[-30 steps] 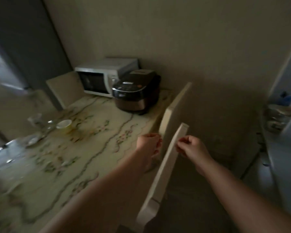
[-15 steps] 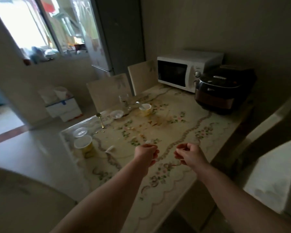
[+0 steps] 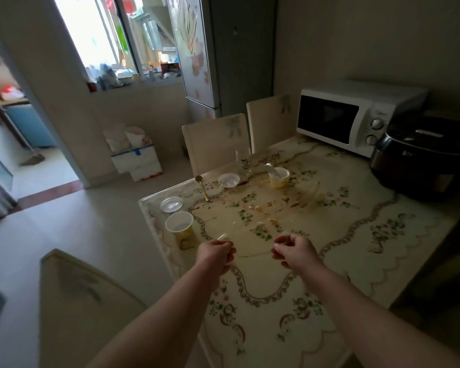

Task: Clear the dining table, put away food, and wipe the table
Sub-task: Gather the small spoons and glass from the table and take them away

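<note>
The dining table (image 3: pixel 356 261) has a floral cover smeared with crumbs and stains near its middle. On it stand a yellow cup (image 3: pixel 179 225) near the left edge, a clear plastic lid (image 3: pixel 171 204), a gold spoon (image 3: pixel 202 188), a small clear bowl (image 3: pixel 229 180), a drinking glass (image 3: pixel 243 160) and a second yellow cup (image 3: pixel 278 177) with a white spoon in it. My left hand (image 3: pixel 215 254) and my right hand (image 3: pixel 292 251) hover over the near part of the table, both with fingers curled shut and apparently holding nothing.
A white microwave (image 3: pixel 356 118) and a dark rice cooker (image 3: pixel 422 160) sit at the table's far right. Two chairs (image 3: pixel 215 142) stand on the far side, another chair back (image 3: pixel 72 301) at near left. A fridge (image 3: pixel 223 54) and stacked boxes (image 3: pixel 136 155) stand behind.
The view has swung left from the table's right side and the chair there to the whole table. Both hands stay curled and have come over the tabletop.
</note>
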A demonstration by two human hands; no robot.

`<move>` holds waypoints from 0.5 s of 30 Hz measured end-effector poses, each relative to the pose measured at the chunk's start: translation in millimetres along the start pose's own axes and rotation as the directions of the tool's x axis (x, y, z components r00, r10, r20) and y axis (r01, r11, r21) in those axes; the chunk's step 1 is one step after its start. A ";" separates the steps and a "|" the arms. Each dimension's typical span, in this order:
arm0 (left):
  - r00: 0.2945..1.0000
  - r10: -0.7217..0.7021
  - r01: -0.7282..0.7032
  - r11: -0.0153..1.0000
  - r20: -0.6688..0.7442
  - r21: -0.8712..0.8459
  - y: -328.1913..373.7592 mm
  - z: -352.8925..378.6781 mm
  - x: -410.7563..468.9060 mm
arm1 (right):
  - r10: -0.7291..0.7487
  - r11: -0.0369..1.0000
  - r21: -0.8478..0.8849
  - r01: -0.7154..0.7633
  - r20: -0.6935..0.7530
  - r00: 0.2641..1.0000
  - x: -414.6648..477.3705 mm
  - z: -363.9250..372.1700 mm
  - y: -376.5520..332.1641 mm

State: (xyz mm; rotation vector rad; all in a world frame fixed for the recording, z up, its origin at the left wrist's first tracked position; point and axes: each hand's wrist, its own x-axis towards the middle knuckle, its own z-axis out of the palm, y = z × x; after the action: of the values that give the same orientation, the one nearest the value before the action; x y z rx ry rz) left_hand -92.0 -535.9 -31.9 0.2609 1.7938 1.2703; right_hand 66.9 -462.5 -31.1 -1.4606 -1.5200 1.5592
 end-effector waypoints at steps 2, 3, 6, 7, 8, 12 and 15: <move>1.000 0.006 -0.006 1.000 -0.010 -0.002 5.2 0.6 9.1 | -0.004 1.000 -0.009 0.004 0.016 1.000 14.6 6.2 -5.0; 1.000 0.009 -0.009 1.000 -0.017 -0.002 9.2 2.0 12.4 | -0.008 1.000 -0.014 0.009 0.025 1.000 22.0 9.5 -7.5; 0.999 0.002 -0.003 1.000 -0.052 -0.025 24.8 7.2 30.2 | -0.024 0.999 -0.028 0.026 0.061 0.998 53.1 20.8 -16.6; 0.998 0.003 -0.006 0.999 -0.063 -0.040 29.6 9.0 36.3 | -0.032 0.999 -0.035 0.035 0.078 0.996 64.1 23.5 -20.0; 0.997 0.003 -0.008 0.998 -0.079 -0.062 35.3 11.6 45.6 | -0.035 0.998 -0.041 0.040 0.099 0.994 79.3 25.8 -24.6; 0.989 -0.019 0.003 0.995 -0.148 -0.104 57.3 22.8 82.4 | -0.028 0.998 -0.052 0.035 0.129 0.991 138.1 29.4 -43.1; 0.981 -0.024 0.000 0.992 -0.193 -0.122 74.4 33.2 112.2 | -0.061 0.994 -0.079 0.073 0.149 0.987 181.9 26.7 -59.7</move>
State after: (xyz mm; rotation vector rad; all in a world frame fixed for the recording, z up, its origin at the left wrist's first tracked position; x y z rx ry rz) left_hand -154.5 -412.1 -32.6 0.0585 1.8684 1.4317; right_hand -28.2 -294.5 -41.9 -1.3504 -1.7199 1.6101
